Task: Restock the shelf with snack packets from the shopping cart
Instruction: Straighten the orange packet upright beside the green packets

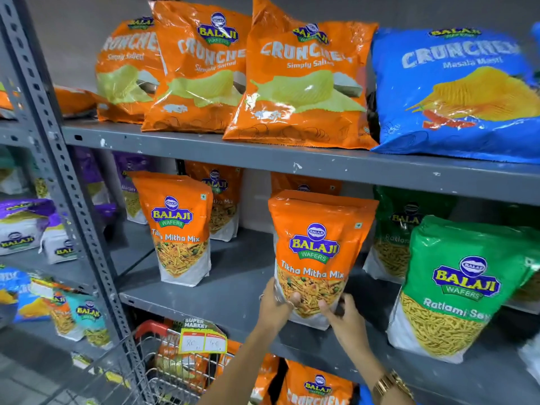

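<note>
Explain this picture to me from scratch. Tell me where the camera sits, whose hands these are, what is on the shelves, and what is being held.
There is only one picture, taken by a wide-angle camera worn on a person's head, looking forward and down. No machine is involved: the two bare hands belong to that person.

The left hand and right hand grip the bottom of an orange Tikha Mitha Mix packet, standing it upright on the middle shelf of a grey metal rack.

On that shelf stand another Tikha Mitha Mix packet to the left and a green Ratlami Sev packet to the right. The shelf above carries orange Crunchex Simply Salted bags and a blue Crunchex Masala Masti bag.

At the bottom, a wire shopping cart holds more packets.
</note>
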Demonstrator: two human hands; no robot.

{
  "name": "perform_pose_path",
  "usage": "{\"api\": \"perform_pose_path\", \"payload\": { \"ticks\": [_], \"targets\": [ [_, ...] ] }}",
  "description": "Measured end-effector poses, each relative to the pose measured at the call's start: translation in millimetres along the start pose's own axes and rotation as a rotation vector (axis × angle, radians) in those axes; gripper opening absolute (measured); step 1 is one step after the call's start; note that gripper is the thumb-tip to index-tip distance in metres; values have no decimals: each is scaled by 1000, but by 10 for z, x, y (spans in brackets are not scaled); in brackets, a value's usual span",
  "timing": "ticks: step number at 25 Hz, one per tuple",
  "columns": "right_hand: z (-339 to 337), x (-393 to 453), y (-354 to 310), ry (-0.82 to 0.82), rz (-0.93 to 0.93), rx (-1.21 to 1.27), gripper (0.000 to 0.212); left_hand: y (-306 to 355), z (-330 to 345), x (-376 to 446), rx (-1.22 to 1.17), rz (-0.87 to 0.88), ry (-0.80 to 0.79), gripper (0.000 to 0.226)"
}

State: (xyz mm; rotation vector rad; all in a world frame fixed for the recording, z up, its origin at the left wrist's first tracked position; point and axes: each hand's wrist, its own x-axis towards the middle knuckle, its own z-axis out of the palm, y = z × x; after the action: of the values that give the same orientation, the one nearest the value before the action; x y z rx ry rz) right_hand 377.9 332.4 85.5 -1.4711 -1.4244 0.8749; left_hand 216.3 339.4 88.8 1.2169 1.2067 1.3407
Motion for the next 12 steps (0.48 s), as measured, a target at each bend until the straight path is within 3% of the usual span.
{"api": "perform_pose_path", "payload": {
  "ticks": [4, 12],
  "targets": [
    [245, 88, -84, -30, -6, -9, 32, -8, -235, 78, 64, -60, 54, 46],
    [401, 108, -121, -15, 13, -39, 42, 5, -342, 89, 89, -148, 98, 61]
  ]
}}
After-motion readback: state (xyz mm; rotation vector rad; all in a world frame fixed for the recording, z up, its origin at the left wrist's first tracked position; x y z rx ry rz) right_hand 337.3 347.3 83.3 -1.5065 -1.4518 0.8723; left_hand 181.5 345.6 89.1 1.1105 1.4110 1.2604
